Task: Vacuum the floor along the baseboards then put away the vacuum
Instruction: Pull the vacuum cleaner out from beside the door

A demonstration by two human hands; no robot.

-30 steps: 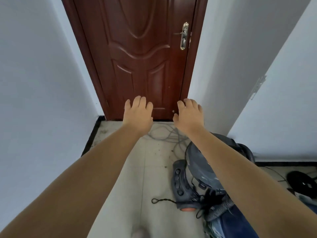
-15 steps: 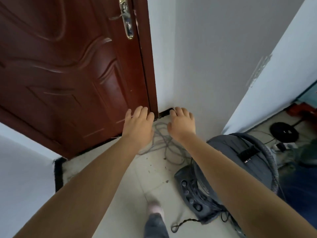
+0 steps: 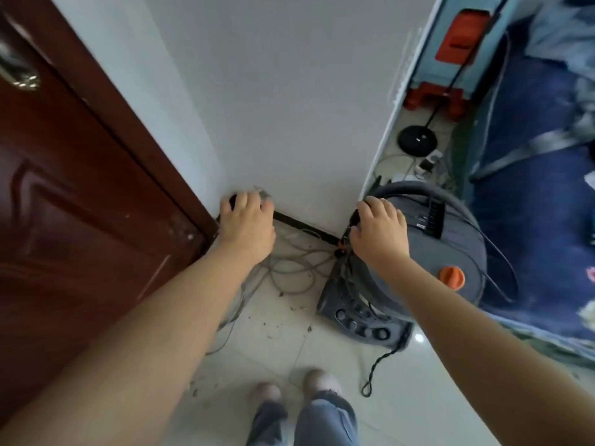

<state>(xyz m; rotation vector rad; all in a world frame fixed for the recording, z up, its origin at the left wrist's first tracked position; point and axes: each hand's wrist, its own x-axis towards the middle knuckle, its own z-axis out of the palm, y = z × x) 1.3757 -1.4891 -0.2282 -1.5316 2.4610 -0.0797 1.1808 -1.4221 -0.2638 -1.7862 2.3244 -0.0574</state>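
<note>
Both arms reach forward and down, well apart: the left hand (image 3: 247, 225) hangs with loosely bent fingers over the tangled grey cord (image 3: 291, 268) by the black baseboard (image 3: 306, 225), gripping nothing I can see. The right hand (image 3: 380, 230) hovers, fingers relaxed, over the grey vacuum (image 3: 428, 252), which sits on the tiled floor (image 3: 277, 349) at the right.

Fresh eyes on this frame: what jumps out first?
Two bare arms reach forward, the left hand and right hand spread over the floor. Under the right hand stands a grey vacuum with an orange knob; a tangle of grey cord lies by the black baseboard.
</note>
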